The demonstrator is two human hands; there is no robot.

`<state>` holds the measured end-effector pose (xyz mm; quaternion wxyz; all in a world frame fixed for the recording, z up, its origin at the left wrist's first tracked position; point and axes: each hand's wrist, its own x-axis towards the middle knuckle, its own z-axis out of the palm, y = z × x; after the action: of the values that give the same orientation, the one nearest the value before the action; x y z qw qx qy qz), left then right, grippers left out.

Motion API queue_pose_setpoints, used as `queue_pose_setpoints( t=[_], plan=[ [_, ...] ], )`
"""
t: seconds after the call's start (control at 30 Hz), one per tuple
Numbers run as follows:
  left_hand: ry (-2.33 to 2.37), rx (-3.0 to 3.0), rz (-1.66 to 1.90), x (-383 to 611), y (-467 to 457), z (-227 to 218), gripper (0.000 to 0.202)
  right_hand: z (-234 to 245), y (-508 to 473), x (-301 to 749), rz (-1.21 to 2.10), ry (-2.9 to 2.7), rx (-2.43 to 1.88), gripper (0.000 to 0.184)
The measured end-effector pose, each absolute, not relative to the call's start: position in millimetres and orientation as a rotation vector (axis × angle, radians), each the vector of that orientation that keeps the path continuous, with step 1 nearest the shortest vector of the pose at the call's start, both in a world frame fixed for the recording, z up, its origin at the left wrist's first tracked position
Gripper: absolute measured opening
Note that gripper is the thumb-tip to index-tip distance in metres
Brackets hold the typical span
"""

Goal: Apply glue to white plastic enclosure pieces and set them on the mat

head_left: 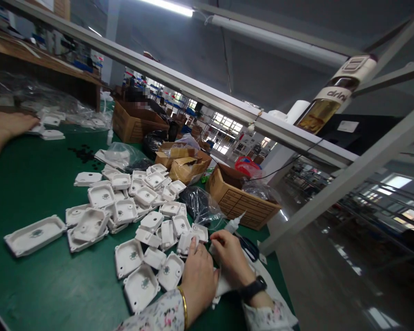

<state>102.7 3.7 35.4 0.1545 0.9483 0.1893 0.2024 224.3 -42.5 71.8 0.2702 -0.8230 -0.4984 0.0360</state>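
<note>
My left hand (198,273), with a gold bangle on the wrist, rests at the near edge of the green mat (37,193). Its fingers are pressed together on a small white plastic housing (193,239) at the edge of a pile of several similar white housings (141,207). Just to its right is my right hand (232,257), wearing a black watch, with fingers curled in and tips close to the same housing. What they pinch is hidden. A white sheet (224,286) lies under my right wrist.
Another person's hand (3,131) lies at the far left beside more white parts. Cardboard boxes (241,200), a black bag (200,202), a small squeeze bottle (235,224) and tiny black pieces (84,154) sit behind the pile. A drink bottle (331,99) lies on the overhead rail.
</note>
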Motion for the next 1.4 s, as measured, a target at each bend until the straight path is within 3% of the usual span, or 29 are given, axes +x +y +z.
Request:
queue_pose_setpoints(
  t=[0.27, 0.4, 0.5, 0.6, 0.73, 0.87, 1.07, 1.3, 1.4],
  plan=[
    [0.180, 2.655, 0.353, 106.8, -12.5, 29.6, 0.030, 63.1, -4.1, 222.2, 0.118, -1.525, -2.246, 0.015],
    [0.168, 2.596, 0.220, 110.2, -16.6, 24.3, 0.066, 73.5, -1.1, 235.7, 0.222, -1.449, -2.164, 0.007],
    [0.157, 2.551, 0.166, 108.6, -14.7, 25.7, 0.080, 78.4, 9.8, 240.4, 0.349, -1.333, -2.066, 0.018],
    [0.180, 2.520, 0.166, 103.6, -11.8, 31.0, 0.076, 76.9, 27.0, 231.7, 0.464, -1.181, -1.958, 0.028],
    [0.225, 2.488, 0.191, 100.2, -8.6, 37.7, 0.054, 76.3, 45.9, 209.5, 0.512, -1.050, -1.794, 0.033],
    [0.252, 2.466, 0.168, 104.6, -6.6, 37.2, 0.047, 87.2, 27.0, 213.2, 0.271, -0.874, -1.644, 0.039],
    [0.158, 2.463, 0.219, 103.6, -8.9, 30.2, 0.067, 85.7, -61.7, 276.4, -0.330, -0.420, -1.635, 0.049],
    [0.146, 2.401, 0.287, 96.2, -16.2, 24.9, 0.085, 45.4, -60.8, 315.1, -0.309, -0.492, -1.882, 0.072],
    [0.144, 2.442, 0.358, 99.9, -17.6, 11.4, 0.085, 35.2, -42.2, 319.2, -0.243, -0.575, -1.915, 0.050]
  ],
)
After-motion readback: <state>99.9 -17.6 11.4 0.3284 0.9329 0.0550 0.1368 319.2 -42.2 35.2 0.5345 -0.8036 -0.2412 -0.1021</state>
